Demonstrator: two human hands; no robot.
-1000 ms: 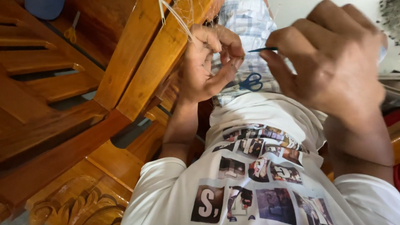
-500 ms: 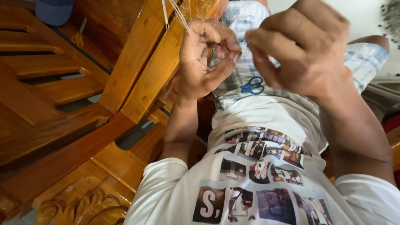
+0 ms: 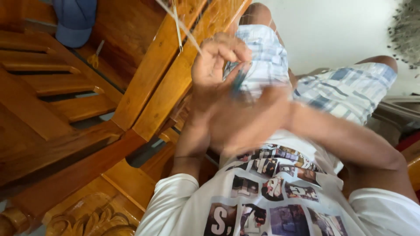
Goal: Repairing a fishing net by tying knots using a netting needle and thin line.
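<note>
Two hands crowd: my left hand (image 3: 216, 65) pinches thin strands (image 3: 178, 26), my blurred right hand (image 3: 245, 118) seemingly grips a dark tool (image 3: 238, 81), so a slip could snap them.

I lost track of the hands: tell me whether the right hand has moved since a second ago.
Yes. The right hand has swung left, from over the plaid shorts toward the wooden chair arm, and now overlaps the left hand.

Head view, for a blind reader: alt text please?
Two bare hands, left hand and blurred right hand, meet over plaid shorts, pinching pale thin strands beside a brown wooden chair frame; a blue cap lies beyond.
</note>
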